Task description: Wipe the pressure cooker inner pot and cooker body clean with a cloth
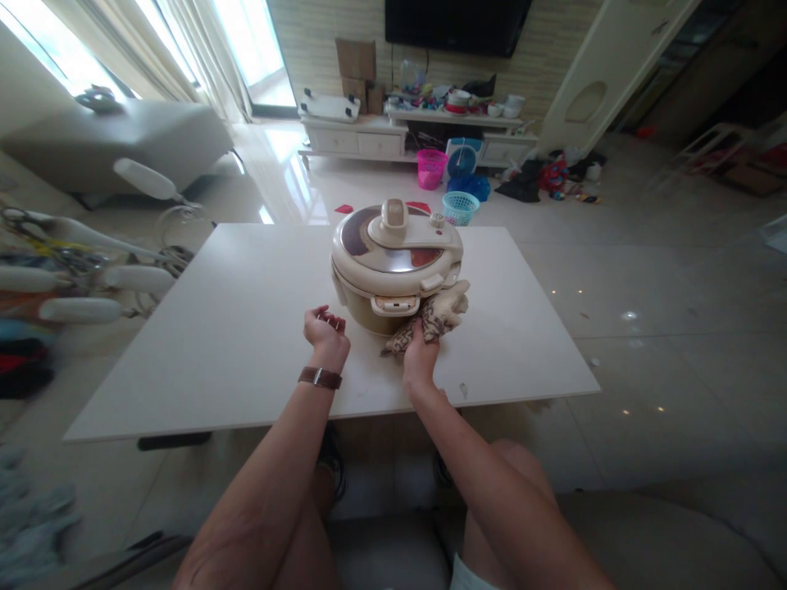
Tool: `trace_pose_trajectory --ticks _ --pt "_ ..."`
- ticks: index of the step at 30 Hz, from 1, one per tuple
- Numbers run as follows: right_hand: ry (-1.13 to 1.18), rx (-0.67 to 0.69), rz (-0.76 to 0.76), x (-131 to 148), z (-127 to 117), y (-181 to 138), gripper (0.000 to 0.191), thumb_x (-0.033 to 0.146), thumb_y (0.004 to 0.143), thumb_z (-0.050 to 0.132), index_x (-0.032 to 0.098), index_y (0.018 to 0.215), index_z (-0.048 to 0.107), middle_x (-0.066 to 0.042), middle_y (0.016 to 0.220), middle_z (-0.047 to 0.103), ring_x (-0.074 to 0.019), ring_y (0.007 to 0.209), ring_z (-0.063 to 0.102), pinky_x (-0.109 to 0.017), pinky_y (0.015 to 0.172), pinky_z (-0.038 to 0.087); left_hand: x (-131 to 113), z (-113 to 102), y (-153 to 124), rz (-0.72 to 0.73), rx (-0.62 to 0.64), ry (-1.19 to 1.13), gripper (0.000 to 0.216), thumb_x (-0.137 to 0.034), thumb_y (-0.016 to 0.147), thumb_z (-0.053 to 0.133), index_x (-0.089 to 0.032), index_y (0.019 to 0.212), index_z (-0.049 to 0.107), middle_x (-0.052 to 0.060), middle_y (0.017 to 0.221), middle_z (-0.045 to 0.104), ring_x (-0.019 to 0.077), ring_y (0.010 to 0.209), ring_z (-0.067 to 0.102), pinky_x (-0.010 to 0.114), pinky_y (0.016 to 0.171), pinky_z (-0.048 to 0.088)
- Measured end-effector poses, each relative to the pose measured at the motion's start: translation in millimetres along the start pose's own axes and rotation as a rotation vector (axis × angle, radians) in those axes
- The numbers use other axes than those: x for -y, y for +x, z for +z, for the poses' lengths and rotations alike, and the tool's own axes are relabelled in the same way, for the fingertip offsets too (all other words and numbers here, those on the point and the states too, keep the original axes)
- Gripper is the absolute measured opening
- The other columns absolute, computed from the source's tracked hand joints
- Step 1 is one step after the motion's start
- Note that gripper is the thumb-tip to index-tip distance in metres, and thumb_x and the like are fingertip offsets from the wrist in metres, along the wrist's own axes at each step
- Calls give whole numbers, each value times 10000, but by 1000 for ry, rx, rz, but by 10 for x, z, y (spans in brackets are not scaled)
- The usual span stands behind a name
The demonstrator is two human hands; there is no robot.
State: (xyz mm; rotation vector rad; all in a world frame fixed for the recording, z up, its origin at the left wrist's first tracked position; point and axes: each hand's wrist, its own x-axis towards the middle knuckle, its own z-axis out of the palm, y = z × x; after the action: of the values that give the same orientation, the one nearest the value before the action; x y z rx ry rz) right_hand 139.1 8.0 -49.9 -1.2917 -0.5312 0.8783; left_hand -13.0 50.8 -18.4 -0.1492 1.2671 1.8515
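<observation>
A cream electric pressure cooker (393,258) stands upright on the white table (258,344) with its lid on. Beside the cooker's front left, my left hand (327,332) is turned palm up, its fingers loosely curled and apart with nothing visible in them. It wears a brown wristband. My right hand (421,348) grips a bunched beige cloth (439,315) with a dark brown pattern. The cloth lies against the cooker's lower right front, near the control panel (395,306). Part of the right fingers is hidden behind the cloth.
Beyond the table, a pink basket (432,169) and a light blue basket (460,207) sit on the tiled floor. A low white cabinet (375,143) carries bowls and clutter under a television. White-padded frame equipment (144,180) stands close to the table's left.
</observation>
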Motion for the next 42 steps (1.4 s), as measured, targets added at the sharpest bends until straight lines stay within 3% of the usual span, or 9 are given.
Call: trace_pose_trajectory --ticks 9,20,29,42 --pt "-28 -45 107 228 -53 350 330 356 868 633 143 1100 734 -120 1201 792 -245 1153 719 -402 1085 539 -42 22 -81 -24 -35 -49 78 -174 715 565 -199 761 507 -73 594 388 67 478 393 169 467 342" --pt "39 15 81 -14 -4 -125 426 446 868 683 149 1169 740 -132 1284 775 -244 1232 696 -402 1173 480 3 13 -30 -10 -1 -8 89 -225 728 569 -203 776 498 -82 615 377 50 464 399 171 485 349" --pt "16 -62 158 162 -100 376 314 347 825 678 152 1063 744 -103 1144 802 -250 1121 723 -396 1055 561 -1 -23 -9 6 38 29 137 -254 724 600 -210 778 482 -85 615 371 49 458 401 175 484 346" --pt "40 -42 135 54 -54 208 366 372 847 668 138 1117 746 -121 1189 789 -243 1135 718 -392 1079 547 20 -5 -27 -5 42 22 142 -243 719 609 -210 764 478 -82 608 375 56 460 395 180 482 342"
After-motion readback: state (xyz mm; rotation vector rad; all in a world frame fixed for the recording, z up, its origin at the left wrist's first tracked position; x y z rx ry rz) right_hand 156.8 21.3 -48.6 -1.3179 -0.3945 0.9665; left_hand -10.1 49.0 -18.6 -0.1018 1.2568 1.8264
